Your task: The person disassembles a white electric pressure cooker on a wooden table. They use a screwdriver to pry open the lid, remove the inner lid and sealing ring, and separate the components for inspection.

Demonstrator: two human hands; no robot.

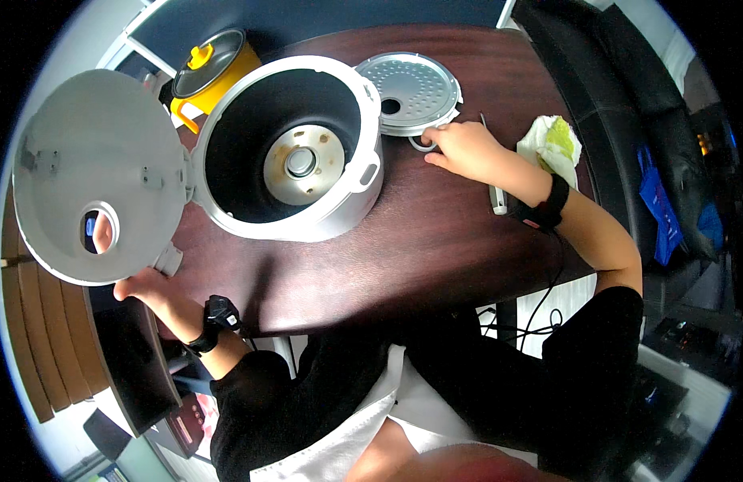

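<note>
A white rice cooker (360, 201) stands on the table without an inner pot, its heating plate (327, 165) bare and stained brown. Its hinged lid (82, 169) is swung up to the left. At the lid's lower edge, my left hand (153, 291) grips it with the thumb below; the other fingers are mostly behind it, partly showing through its round hole. Right of the cooker lies a round metal inner lid (419, 84) with dimples and a dark hole. My right hand (468, 151) has its fingers closed at its near edge, beside a small grey ring (422, 146).
A yellow pot (219, 84) with a glass lid stands behind the cooker. Near my right wrist are a knife-like tool with a white handle (498, 199) and a crumpled white-and-green cloth or tissue (552, 146). A black sofa (628, 104) borders the right side; a cable hangs from my wrist strap.
</note>
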